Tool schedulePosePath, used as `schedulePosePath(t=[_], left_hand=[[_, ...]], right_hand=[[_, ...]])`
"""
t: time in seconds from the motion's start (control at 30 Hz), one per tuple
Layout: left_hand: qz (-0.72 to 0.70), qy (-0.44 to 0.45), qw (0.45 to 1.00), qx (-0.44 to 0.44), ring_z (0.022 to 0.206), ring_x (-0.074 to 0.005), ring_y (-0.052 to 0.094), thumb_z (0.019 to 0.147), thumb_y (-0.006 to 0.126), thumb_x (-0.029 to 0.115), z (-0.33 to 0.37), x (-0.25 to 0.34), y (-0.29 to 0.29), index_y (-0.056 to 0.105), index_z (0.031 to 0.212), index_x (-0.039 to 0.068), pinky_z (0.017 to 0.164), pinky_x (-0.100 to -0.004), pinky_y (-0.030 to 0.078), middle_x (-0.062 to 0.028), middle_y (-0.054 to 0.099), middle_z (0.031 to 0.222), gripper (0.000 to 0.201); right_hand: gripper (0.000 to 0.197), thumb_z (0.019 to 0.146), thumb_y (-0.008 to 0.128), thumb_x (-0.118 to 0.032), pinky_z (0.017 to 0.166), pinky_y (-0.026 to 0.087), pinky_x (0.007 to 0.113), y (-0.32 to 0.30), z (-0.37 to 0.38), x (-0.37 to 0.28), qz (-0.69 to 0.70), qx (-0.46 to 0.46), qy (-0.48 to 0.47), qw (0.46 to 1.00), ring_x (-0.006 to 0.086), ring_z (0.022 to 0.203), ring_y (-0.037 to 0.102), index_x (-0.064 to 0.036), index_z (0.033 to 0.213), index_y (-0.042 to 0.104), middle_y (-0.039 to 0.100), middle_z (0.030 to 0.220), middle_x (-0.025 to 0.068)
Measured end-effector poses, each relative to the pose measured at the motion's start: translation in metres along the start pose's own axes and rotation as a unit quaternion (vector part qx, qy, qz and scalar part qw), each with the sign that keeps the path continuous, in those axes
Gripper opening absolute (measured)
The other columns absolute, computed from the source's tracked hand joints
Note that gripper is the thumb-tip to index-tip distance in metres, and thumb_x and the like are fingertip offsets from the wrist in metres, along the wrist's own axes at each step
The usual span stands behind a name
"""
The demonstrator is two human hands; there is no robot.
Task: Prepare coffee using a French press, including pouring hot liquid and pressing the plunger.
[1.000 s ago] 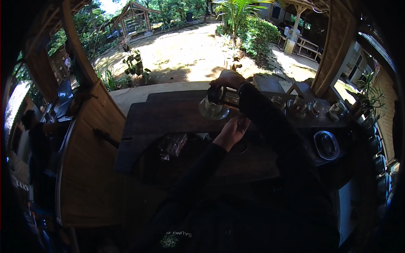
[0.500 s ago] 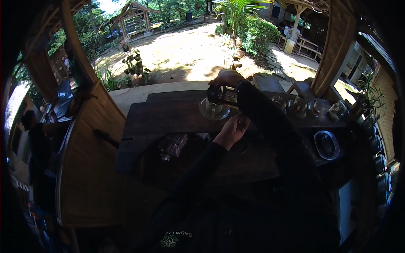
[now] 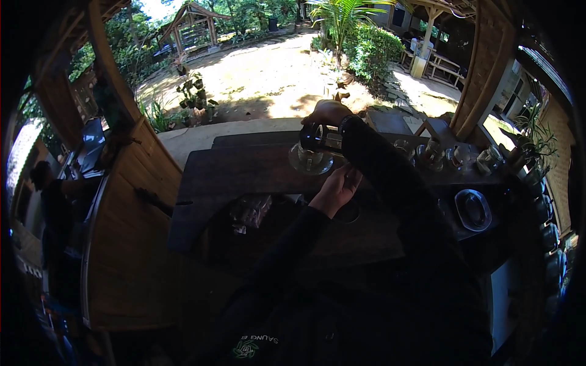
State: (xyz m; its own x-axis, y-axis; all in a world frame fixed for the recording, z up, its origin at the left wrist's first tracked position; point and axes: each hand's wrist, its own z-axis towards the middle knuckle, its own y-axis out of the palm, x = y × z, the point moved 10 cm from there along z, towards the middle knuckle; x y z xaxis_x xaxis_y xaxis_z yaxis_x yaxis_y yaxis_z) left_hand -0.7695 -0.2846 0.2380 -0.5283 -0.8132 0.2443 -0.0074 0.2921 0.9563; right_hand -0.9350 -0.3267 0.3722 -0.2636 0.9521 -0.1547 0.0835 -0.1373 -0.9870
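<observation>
My right hand point(image 3: 329, 113) is closed on what looks like a French press point(image 3: 312, 136), a dark-filled glass cylinder in a frame. It lies tilted almost on its side, with its left end above a clear glass cup point(image 3: 312, 160). That cup stands on a glass saucer point(image 3: 297, 166) on the dark wooden table point(image 3: 244, 171). Below my right forearm is my left hand point(image 3: 339, 190), palm up with its fingers curled in. The right sleeve covers part of its fingertips, so anything in them is hidden.
Several glass cups, one a glass cup point(image 3: 458, 157), line the table's right side. A clear oval container point(image 3: 473, 210) sits nearer me. Left of my arms lies a plastic packet point(image 3: 251, 210). A wooden partition point(image 3: 134, 226) closes the left, with a person point(image 3: 55, 201) beyond.
Almost nothing differs. Both hands, the French press and the cup keep their places; the person beyond the partition has shifted slightly.
</observation>
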Motion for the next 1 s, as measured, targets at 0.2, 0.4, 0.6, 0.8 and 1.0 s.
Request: schedulePosePath(t=[0.2, 0.4, 0.6, 0.8, 1.0], left_hand=[[0.012, 0.011, 1.000, 0.005, 0.097, -0.0176, 0.061, 0.093, 0.049, 0.004, -0.002, 0.003, 0.001, 0.054, 0.106, -0.002, 0.082, -0.0270, 0.053, -0.0080, 0.061, 0.105, 0.015], [0.014, 0.007, 1.000, 0.017, 0.084, -0.0137, 0.057, 0.092, 0.052, 0.006, -0.007, 0.004, 0.004, 0.053, 0.101, 0.009, 0.075, -0.0312, 0.051, -0.0011, 0.058, 0.092, 0.010], [0.010, 0.002, 1.000, 0.027, 0.082, -0.0128, 0.057, 0.091, 0.053, 0.005, -0.009, 0.006, 0.002, 0.054, 0.098, 0.011, 0.074, -0.0313, 0.051, -0.0001, 0.058, 0.090, 0.009], [0.013, 0.008, 1.000, 0.020, 0.079, -0.0129, 0.057, 0.091, 0.053, 0.006, -0.003, 0.004, 0.002, 0.054, 0.097, 0.011, 0.072, -0.0315, 0.051, 0.0001, 0.058, 0.087, 0.008], [0.009, 0.012, 1.000, 0.014, 0.078, -0.0132, 0.057, 0.092, 0.053, 0.006, -0.004, 0.007, 0.002, 0.053, 0.095, 0.011, 0.071, -0.0324, 0.052, -0.0001, 0.057, 0.086, 0.006]], right_hand=[[0.056, 0.073, 0.066, -0.056, 0.078, 0.046, 0.039, -0.007, -0.006, -0.008, 0.023, 0.035, -0.038, 0.998, 0.0300, 0.087, 0.063, -0.0020, 0.088, 0.070, 0.066, 0.088, 0.0167], [0.056, 0.073, 0.066, -0.057, 0.081, 0.045, 0.038, -0.009, -0.006, -0.012, 0.024, 0.044, -0.075, 0.996, 0.0286, 0.092, 0.062, -0.0025, 0.086, 0.070, 0.065, 0.091, 0.0161], [0.049, 0.071, 0.070, -0.052, 0.078, 0.051, 0.035, -0.006, -0.007, -0.013, 0.000, -0.006, 0.004, 1.000, 0.0232, 0.093, 0.066, -0.0113, 0.098, 0.071, 0.069, 0.098, 0.0073], [0.057, 0.070, 0.068, -0.057, 0.079, 0.048, 0.038, -0.011, -0.006, -0.014, 0.000, 0.035, -0.029, 0.999, 0.0294, 0.086, 0.065, -0.0024, 0.086, 0.071, 0.068, 0.087, 0.0157], [0.058, 0.069, 0.070, -0.057, 0.080, 0.047, 0.038, -0.014, -0.012, -0.019, 0.011, 0.021, -0.011, 1.000, 0.0291, 0.088, 0.065, -0.0019, 0.086, 0.071, 0.068, 0.089, 0.0155]])
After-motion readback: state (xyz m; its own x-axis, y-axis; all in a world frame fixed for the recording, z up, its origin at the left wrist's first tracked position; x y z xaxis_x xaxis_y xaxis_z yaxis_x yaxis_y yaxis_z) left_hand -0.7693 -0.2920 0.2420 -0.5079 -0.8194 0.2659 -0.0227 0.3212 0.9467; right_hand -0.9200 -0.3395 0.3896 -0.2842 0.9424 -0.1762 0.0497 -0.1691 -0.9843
